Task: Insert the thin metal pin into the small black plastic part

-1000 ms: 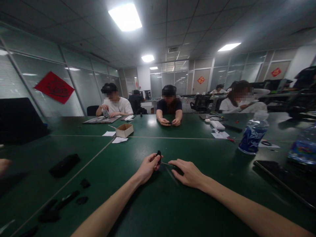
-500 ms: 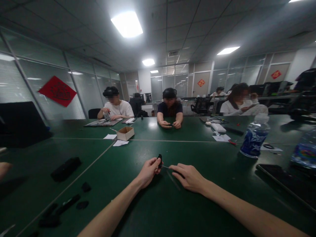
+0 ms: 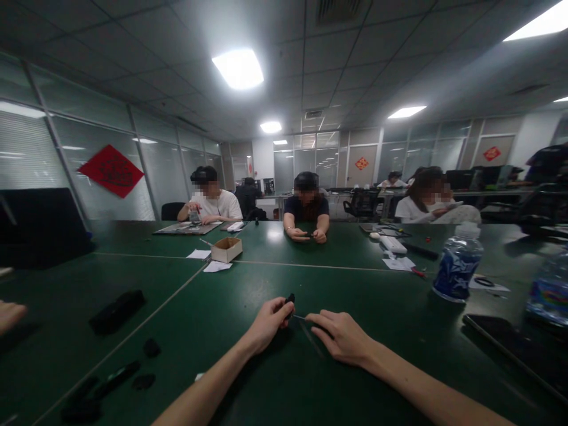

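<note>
My left hand (image 3: 267, 324) is closed around a small black part (image 3: 290, 298), its top end showing above the thumb. From my right hand (image 3: 341, 335), fingers pinched together, a thin metal shaft (image 3: 299, 318) runs left to the black part; its tip seems to meet the part, but my left fingers hide the contact. Whatever handle the shaft has is covered by my right hand. Both hands are just over the green table (image 3: 266, 278). To the left lie several loose black pieces (image 3: 118, 378), too dark to make out in detail.
A black oblong object (image 3: 118, 312) lies at left, near another person's hand (image 3: 11, 316). Ahead is an open cardboard box (image 3: 226, 251). At right stand a blue-labelled bottle (image 3: 457, 266), a second bottle (image 3: 550, 290) and a dark phone-like slab (image 3: 515, 343). People sit opposite.
My view has tilted up, so the table and hands appear lower. The black part leans a little more to the right. My grip on both things looks the same.
</note>
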Tool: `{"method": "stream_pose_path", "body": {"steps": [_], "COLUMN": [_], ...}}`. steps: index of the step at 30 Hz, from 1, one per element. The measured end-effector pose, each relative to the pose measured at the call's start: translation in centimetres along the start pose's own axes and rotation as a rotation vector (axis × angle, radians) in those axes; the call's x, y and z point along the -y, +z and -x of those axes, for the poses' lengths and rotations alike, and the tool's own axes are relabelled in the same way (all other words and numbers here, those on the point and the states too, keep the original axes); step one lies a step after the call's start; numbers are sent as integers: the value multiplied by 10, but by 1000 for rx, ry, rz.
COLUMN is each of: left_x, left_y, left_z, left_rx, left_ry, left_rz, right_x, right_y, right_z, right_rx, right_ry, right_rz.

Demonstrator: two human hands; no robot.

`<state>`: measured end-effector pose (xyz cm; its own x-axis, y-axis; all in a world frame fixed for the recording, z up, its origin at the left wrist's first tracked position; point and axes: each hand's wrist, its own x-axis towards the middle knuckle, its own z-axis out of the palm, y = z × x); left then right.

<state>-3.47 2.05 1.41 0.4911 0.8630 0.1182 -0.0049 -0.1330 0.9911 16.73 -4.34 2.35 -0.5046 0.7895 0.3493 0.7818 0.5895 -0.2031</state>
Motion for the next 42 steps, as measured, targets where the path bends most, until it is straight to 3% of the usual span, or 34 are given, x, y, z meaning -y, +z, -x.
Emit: {"method": "stream_pose_path", "body": {"steps": [29,35,42], "left_x": [6,-3,4], "left_y": [0,4,3], "left_z": [-5,2,-3], "left_rx": [-27,74,-72], "left_ry": [7,-37,-9], "left_rz": [108,-81,102], "right_x": [3,-11,-7], "right_y": [1,10,9], "right_z": [-2,-5,-3], "right_rx": [-22,-208,-98], "right_ry": [126,286,98], "right_rz": [13,-116,-123]}}
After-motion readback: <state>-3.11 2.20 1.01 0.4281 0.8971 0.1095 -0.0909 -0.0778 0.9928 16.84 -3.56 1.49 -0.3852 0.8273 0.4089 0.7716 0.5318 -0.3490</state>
